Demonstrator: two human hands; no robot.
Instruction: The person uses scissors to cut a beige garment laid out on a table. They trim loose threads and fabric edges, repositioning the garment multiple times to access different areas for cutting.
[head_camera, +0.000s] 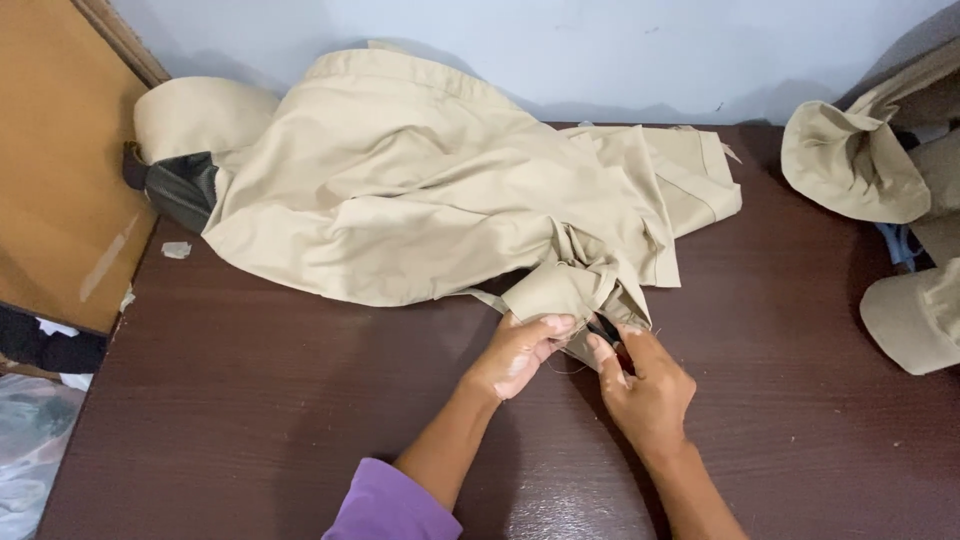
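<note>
Beige garment (420, 180) sprawled lengthwise left-to-right across dark tabletop (250, 420), left hand (520, 352) pinching its near hem, right hand (645, 385) pinching small dark tool (603, 328) there, bare tabletop near edge

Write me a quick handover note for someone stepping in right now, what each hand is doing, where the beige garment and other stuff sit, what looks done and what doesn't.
Left hand: pinching a folded edge of the beige garment near the front of the dark wooden table.
Right hand: gripping a small dark tool against that same edge; what kind of tool is too small to tell.
The garment lies bunched across the back of the table. More beige pieces sit piled at the right edge.
Done: cannot tell from this view. Loose threads show by the hands, so work on this edge appears unfinished.
</note>
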